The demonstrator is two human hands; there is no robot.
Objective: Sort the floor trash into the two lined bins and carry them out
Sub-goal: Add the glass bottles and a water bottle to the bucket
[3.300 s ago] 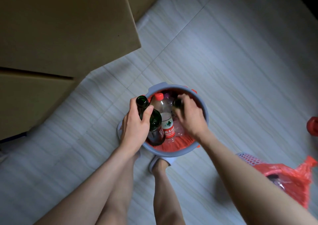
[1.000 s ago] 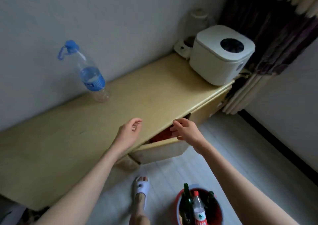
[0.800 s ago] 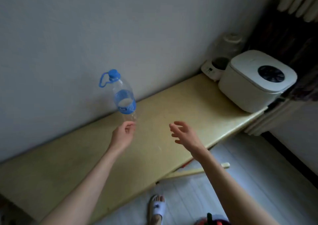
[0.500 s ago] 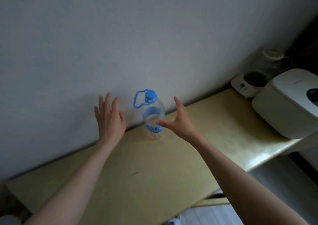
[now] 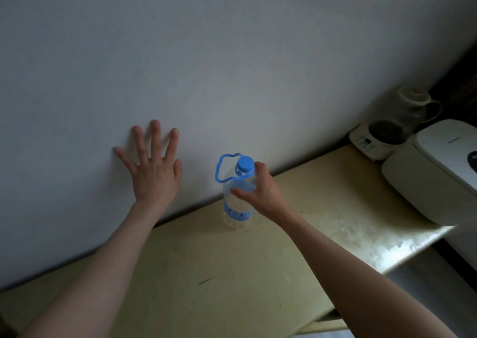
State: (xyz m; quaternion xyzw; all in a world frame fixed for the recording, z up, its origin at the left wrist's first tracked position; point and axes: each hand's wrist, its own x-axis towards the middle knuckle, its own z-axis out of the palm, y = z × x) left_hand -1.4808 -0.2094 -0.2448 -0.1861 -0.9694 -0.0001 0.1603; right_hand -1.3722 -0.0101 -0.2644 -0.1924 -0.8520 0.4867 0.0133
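A clear plastic bottle [image 5: 236,210] with a blue cap, blue carry loop and blue label stands upright on the yellow table [image 5: 206,273] close to the wall. My right hand [image 5: 258,190] grips its upper body just below the cap, thumb in front and fingers behind. My left hand [image 5: 153,166] is held up to the left of the bottle with its fingers spread flat toward the white wall, holding nothing. Neither bin is in view.
A white lidded appliance [image 5: 436,172] sits at the table's right end. Behind it stand a small white base unit [image 5: 376,141] and a pale kettle [image 5: 415,105]. The table's front edge runs along the lower right, with floor [image 5: 438,281] beyond.
I turned up from the bin on the floor to the table. My right hand reached in and closed round the bottle; my left hand stays spread near the wall.
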